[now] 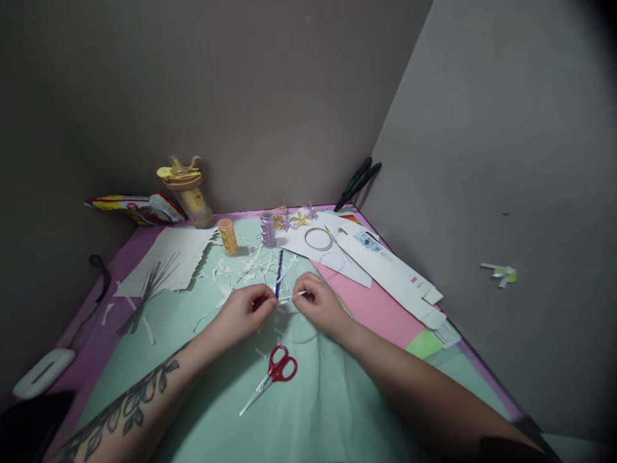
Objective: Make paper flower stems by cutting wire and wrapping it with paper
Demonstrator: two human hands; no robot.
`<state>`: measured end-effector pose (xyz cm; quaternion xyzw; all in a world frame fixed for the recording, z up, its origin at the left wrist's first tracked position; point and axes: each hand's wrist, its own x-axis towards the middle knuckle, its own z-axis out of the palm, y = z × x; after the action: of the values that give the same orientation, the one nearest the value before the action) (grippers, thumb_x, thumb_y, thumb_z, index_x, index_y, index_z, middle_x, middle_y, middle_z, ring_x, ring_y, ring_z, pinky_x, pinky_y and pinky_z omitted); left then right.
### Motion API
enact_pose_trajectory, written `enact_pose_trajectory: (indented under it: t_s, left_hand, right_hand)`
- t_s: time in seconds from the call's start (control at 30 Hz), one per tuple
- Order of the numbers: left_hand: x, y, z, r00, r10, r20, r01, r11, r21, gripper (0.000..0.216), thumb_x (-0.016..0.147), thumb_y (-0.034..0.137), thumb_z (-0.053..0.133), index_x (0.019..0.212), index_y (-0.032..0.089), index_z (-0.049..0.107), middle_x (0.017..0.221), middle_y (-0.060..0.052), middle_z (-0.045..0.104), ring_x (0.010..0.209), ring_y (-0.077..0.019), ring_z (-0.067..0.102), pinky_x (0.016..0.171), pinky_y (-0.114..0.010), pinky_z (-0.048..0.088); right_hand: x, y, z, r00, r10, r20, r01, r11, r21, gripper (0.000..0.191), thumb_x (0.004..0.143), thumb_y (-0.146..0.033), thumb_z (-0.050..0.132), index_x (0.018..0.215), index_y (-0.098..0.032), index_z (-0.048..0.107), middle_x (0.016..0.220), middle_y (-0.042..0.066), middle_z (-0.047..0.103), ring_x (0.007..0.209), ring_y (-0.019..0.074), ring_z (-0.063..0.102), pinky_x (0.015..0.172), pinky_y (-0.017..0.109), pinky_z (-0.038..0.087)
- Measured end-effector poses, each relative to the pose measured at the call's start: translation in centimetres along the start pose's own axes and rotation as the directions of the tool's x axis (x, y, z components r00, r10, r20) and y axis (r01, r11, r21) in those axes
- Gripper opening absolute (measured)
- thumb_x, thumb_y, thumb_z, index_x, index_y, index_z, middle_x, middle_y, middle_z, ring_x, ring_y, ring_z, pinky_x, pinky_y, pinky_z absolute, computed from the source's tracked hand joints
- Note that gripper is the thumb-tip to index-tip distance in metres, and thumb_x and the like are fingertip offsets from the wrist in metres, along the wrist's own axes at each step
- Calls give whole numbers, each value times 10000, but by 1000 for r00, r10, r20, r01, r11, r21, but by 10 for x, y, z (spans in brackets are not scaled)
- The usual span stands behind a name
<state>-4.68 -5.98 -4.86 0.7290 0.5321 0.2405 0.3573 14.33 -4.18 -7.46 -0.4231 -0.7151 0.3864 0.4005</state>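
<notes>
Beside orange spool, beaded bottle

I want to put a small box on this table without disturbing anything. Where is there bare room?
Free: the green sheet below the red scissors, between the forearms, and the pink paper right of the right hand. Crowded: white paper scraps and spools beyond the left hand, and wire stems at left.
</notes>
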Motion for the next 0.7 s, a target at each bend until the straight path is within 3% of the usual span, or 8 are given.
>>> enact_pose_trajectory:
  t_s: [0.17, 0.3, 0.7]
  left_hand:
    - [1, 0, 1, 998, -30, 59, 35, 996, -85, 230, 802, 346, 487, 859, 156, 605, 725, -1, 595, 618, -115, 478, 575, -217, 377]
    - [2, 0, 1, 991, -50, 122, 62, 994, -96, 191, 771, 311, 495, 769, 148, 594, 661, 11, 551, 598, -109, 453, 560, -212, 358]
    - [0, 5, 1, 989, -100, 109, 111, 989, -94, 199, 745, 322, 485, 689, 151, 568, 585, 34, 483, 568, -103, 415, 538, -208, 327]
  right_hand:
    - [-1, -1, 1, 999, -28, 33, 27, 999, 23, 99, 724, -99, 529, 677, -184, 551, 793, 8, 513, 714, 120, 513, 557, 221, 377]
    - [-2, 0, 2, 997, -56, 47, 55, 998, 20, 116, 710, -78, 526, 675, -185, 553, 791, 6, 517, 724, 120, 512, 562, 219, 369]
    - [-3, 1, 4, 995, -91, 50, 92, 996, -13, 142, 700, -49, 511, 684, -183, 555, 791, 2, 519, 748, 122, 514, 629, 234, 390]
